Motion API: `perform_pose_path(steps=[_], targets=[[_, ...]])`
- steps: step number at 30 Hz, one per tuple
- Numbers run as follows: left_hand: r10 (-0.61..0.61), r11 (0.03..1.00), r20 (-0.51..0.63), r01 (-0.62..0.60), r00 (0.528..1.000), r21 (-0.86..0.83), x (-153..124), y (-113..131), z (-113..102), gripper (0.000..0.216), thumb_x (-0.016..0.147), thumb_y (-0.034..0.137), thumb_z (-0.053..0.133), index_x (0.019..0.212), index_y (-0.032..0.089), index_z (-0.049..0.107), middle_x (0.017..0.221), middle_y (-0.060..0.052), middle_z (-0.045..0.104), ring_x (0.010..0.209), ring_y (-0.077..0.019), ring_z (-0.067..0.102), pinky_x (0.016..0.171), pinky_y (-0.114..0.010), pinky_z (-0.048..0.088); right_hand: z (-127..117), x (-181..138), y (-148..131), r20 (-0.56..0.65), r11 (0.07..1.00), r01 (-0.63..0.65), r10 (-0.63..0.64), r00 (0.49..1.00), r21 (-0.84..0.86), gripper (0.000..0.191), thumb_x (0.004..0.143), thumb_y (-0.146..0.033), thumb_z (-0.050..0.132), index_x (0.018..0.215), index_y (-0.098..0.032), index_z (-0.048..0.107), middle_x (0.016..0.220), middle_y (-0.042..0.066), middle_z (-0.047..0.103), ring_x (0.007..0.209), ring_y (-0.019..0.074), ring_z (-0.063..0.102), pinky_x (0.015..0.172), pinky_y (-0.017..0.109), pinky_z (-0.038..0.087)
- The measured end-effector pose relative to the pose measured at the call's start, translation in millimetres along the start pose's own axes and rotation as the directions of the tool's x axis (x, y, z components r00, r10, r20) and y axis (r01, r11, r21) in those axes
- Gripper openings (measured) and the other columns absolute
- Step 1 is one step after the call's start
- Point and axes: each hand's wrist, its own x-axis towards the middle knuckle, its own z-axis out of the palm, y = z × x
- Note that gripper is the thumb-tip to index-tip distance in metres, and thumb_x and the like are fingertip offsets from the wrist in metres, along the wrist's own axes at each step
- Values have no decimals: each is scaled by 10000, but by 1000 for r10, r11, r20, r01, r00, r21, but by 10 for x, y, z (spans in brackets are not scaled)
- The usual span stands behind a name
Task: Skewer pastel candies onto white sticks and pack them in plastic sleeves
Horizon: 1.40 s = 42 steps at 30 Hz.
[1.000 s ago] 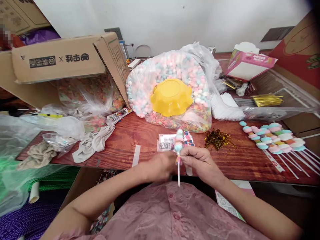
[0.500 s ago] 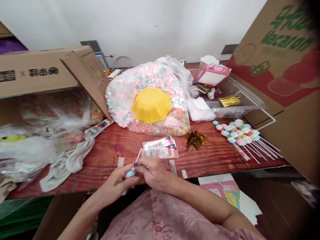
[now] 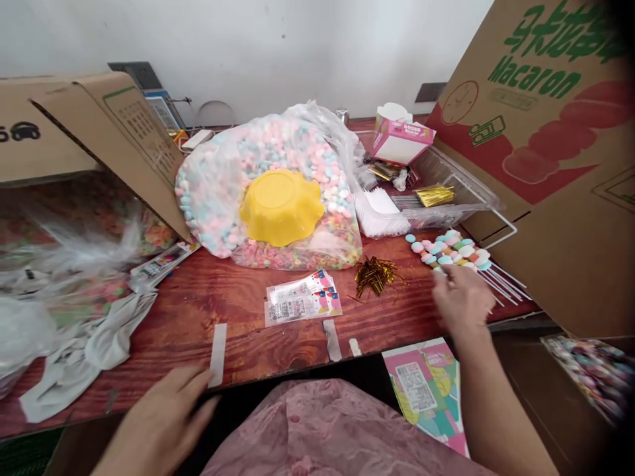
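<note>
My right hand (image 3: 464, 297) is at the near left side of a pile of marshmallow skewers (image 3: 466, 251), its fingers curled down and drawn together. What they hold, if anything, is hidden by the hand. Pastel pink, blue and white marshmallows top the white sticks (image 3: 503, 284). At the table's front edge, my left hand (image 3: 173, 403) is slightly blurred, fingers apart and holding nothing, beside a strip of tape (image 3: 217, 354). Between the hands lie printed clear bags (image 3: 302, 299) and a heap of gold twist ties (image 3: 376, 274).
A yellow scalloped bowl (image 3: 282, 206) sits upside down on a big bag of marshmallows (image 3: 218, 165). Behind the skewers is a clear plastic bin (image 3: 476, 192). Cardboard boxes flank the table, including a tall Macaron box (image 3: 540, 152). A grey cloth (image 3: 99, 350) lies left.
My hands have parted from around a blue marshmallow on a stick. The right went right to the skewer pile; the left moved left and opened. The view has shifted slightly right.
</note>
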Motion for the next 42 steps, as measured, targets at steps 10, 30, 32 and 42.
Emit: perform_pose_path(steps=[10,30,32,42], targets=[[247,903,294,-329,923,275,1589,1258,462,268,824,42,452,1029,84,620,990,-142,607,922,-282,574,700,-372,481,222,39,751,67,985,-123,131,989,-119,219,746,-312,595,567,-188,616,580,50,481,500,97,208,531,333,183],[152,978,95,-164,984,129,1489,1056,573,231,838,31,483,904,137,676,914,-93,671,890,-251,583,694,-347,463,103,-193,616,-221,991,-98,117,968,93,244,881,-306,520,825,-143,693,739,154,653,672,242,606,612,345,421],[123,991,39,-125,992,41,1502,1027,573,210,851,55,493,861,141,685,898,-91,678,894,-243,583,712,-341,453,-7,-263,430,-273,986,-20,65,960,166,230,897,-322,532,873,-155,688,762,148,673,714,252,643,661,342,461],[16,893,-61,-41,998,-448,1514,747,693,217,879,291,639,713,161,688,725,-33,648,723,-151,570,710,-283,428,-271,-592,-493,-140,726,446,-443,886,523,85,872,-194,610,901,-228,683,782,25,722,688,167,673,686,298,504]])
